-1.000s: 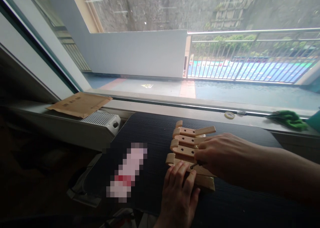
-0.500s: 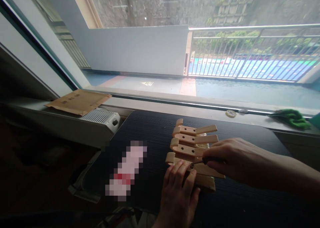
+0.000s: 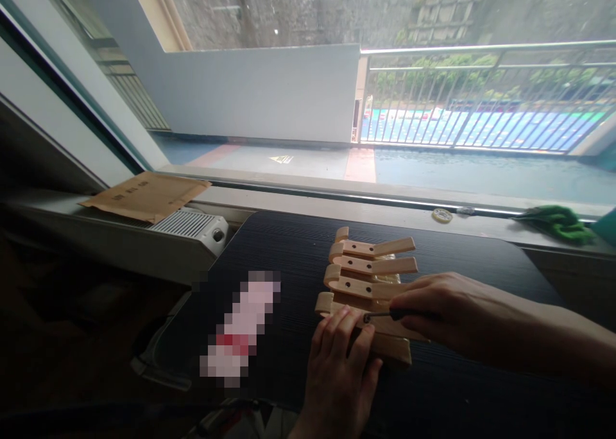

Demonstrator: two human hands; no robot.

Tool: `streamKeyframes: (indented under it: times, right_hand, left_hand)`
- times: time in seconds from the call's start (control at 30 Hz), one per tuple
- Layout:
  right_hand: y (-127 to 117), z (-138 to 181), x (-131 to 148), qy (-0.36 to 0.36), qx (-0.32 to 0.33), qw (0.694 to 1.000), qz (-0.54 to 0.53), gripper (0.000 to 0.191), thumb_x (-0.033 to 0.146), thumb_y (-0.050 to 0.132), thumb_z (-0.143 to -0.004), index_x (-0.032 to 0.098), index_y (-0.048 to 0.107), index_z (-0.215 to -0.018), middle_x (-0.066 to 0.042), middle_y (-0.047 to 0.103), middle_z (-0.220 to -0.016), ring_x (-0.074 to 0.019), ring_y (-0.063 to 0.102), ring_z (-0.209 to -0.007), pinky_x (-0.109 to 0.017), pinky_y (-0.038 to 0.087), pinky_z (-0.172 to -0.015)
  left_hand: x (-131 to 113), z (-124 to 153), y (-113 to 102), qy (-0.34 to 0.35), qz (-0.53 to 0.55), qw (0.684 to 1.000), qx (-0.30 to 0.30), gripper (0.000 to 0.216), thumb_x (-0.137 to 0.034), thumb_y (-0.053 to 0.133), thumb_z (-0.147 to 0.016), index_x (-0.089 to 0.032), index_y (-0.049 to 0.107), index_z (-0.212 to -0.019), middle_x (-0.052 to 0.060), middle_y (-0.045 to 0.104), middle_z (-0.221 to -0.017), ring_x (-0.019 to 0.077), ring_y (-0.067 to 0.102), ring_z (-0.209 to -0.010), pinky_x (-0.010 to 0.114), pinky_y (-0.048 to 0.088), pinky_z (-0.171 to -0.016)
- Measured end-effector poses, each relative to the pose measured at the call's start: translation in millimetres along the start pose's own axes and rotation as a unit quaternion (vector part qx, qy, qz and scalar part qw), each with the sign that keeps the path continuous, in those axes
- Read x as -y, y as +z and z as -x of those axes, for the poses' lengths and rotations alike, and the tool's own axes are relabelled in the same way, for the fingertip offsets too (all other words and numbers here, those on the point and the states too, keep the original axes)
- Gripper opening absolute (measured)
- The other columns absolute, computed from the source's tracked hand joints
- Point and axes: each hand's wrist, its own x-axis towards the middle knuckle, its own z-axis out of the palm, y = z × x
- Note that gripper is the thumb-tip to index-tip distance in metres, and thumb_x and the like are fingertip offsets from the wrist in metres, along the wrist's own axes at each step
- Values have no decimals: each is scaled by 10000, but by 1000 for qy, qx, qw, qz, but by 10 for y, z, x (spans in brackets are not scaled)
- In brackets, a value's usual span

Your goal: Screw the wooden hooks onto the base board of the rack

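My right hand (image 3: 443, 307) is closed round the dark handle of a thin-shafted hand tool (image 3: 380, 313), whose tip touches the nearest pale wooden piece (image 3: 394, 327) by a dark hole. My left hand (image 3: 339, 362) grips that same piece, its fingers laid over the left part and thumb along the near side. Beyond it, more wooden pieces (image 3: 360, 287) stand side by side in a row, each with a curled left end and two dark spots. Beneath them lies a wooden block (image 3: 397, 350), partly in a shiny wrap. The tool's exact tip is too small to make out.
The dark table (image 3: 289, 246) stands against a window sill (image 3: 332, 209). A pixelated pinkish item (image 3: 250, 323) lies on its left. On the sill are a tape roll (image 3: 441, 215) and a green cloth (image 3: 561, 224). A brown envelope (image 3: 144, 195) rests on a white radiator (image 3: 192, 224).
The tool's shaft has swung to lie more level, with my right hand slightly lower. My left hand keeps its place on the wooden piece. The whole view shifts slightly.
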Motion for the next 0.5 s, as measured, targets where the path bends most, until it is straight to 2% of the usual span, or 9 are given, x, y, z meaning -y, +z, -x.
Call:
streamKeyframes:
  times: [0.23, 0.4, 0.5]
  right_hand:
    - [-33, -1, 41, -4, 7, 999, 38, 177, 196, 433, -896, 208, 549, -762, 27, 633, -739, -104, 539, -664, -238, 342, -611]
    - [-141, 13, 171, 4, -17, 992, 123, 175, 180, 438, -882, 221, 574, -779, 8, 664, -798, -132, 584, -710, -264, 341, -601]
    - [-193, -18, 265, 5, 8, 992, 126, 190, 151, 442, -871, 210, 612, -809, -18, 678, -828, -146, 610, -771, -254, 381, -643]
  left_hand:
    - [1, 12, 0, 1, -6, 1000, 3, 300, -250, 515, -900, -214, 563, -1194, 67, 561, -1276, 231, 456, -1243, 420, 322, -1060]
    - [-9, 4, -26, 3, -11, 1000, 19, 345, -235, 536, -887, -212, 540, -1231, 76, 542, -1299, 247, 442, -1258, 450, 345, -1059]
    - [-1, 1, -23, 3, -13, 1000, 23, 352, -219, 529, -888, -206, 534, -1240, 82, 531, -1312, 250, 430, -1270, 458, 346, -1061]
